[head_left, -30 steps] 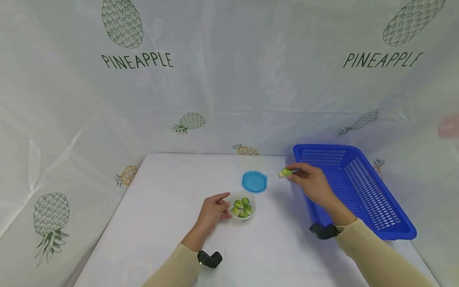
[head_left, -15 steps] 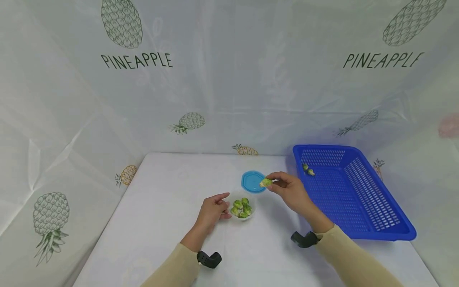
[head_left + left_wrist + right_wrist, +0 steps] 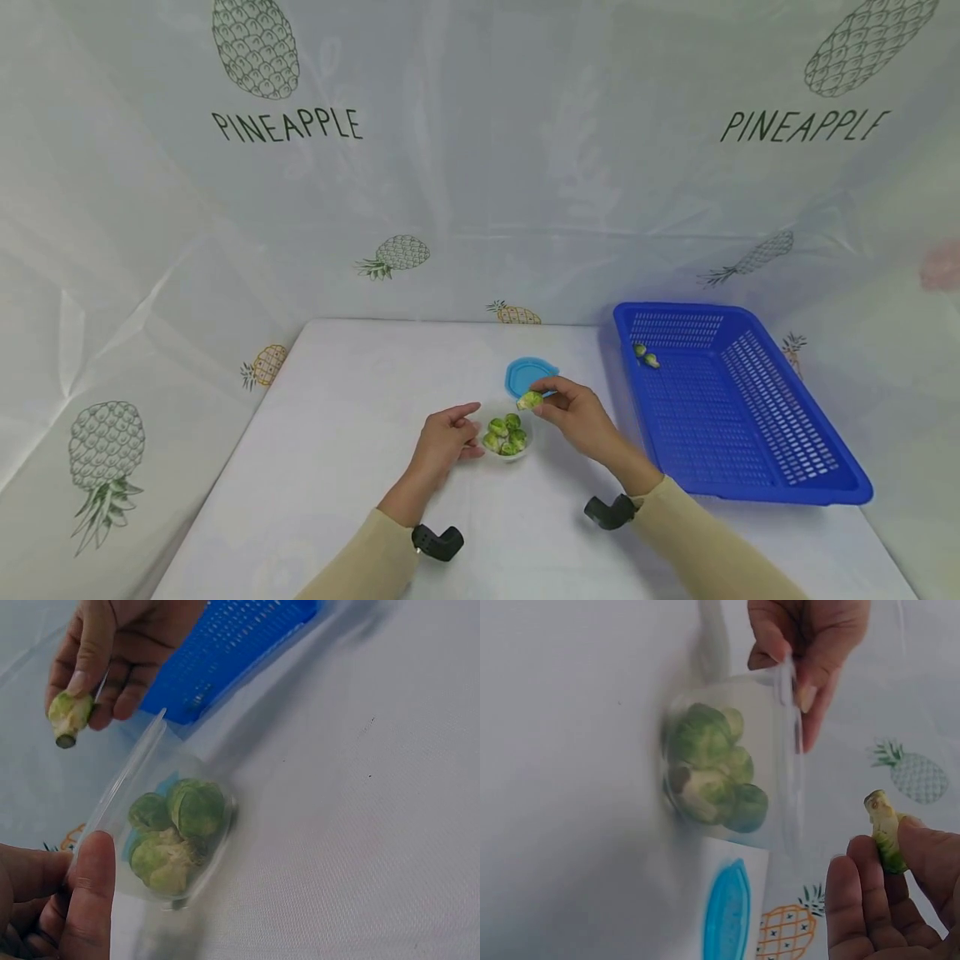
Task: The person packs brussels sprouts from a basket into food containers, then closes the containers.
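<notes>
A clear plastic container (image 3: 769,697) stands on the white table with several Brussels sprouts (image 3: 196,808) inside. My left hand (image 3: 442,442) pinches its rim at the left side, thumb and finger on either face of the wall in the left wrist view. My right hand (image 3: 581,417) holds one Brussels sprout (image 3: 887,832) between thumb and fingertips, its cut stem pointing away from the palm. That sprout is above the container's far right rim in the head view. Behind it lies a blue lid (image 3: 525,377), partly covered by the right hand.
A large blue plastic basket (image 3: 720,417) stands at the right of the table, with two Brussels sprouts (image 3: 646,356) in its far left corner. A pineapple-print sheet (image 3: 480,167) hangs behind and at the sides.
My right hand has moved left and nearer, from the basket's edge past the lid to the container, carrying the sprout. The sprouts in the basket came into view. My left hand stayed put.
</notes>
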Demonstrator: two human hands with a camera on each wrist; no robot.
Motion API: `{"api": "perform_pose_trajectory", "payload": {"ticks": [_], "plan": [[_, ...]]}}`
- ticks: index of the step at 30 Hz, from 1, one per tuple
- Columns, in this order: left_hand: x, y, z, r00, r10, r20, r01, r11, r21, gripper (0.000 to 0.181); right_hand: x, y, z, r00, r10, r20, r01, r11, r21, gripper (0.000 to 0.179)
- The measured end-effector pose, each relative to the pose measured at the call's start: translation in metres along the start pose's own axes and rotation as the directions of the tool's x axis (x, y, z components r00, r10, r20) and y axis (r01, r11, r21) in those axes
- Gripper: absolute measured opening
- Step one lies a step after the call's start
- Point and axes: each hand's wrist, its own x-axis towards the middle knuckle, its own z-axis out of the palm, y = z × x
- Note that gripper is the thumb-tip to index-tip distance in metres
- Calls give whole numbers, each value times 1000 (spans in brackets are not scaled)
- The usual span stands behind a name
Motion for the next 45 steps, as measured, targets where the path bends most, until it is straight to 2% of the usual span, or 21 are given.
{"api": "perform_pose_trajectory", "payload": {"ticks": [6,13,20,29,35,45], "plan": [[0,1,-1,1000,6,7,-6,1000,-5,43,1,7,12,999,-50,17,51,996,-80,27],[0,1,-1,1000,3,6,-3,1000,-1,43,0,15,22,1000,-8,16,10,989,-147,26],[0,1,0,1000,-4,7,4,1000,-10,43,0,23,30,999,5,33,0,986,-169,26],[-1,0,-1,1000,-2,2,2,1000,-17,43,0,24,35,1000,-23,19,26,979,-201,26],[-1,-1,0,1000,-2,-3,2,1000,-9,43,1,22,36,1000,-15,21,19,974,-227,26],[-1,0,0,1000,-7,2,8,1000,-22,44,1,25,38,998,-40,44,52,950,-307,30]]}}
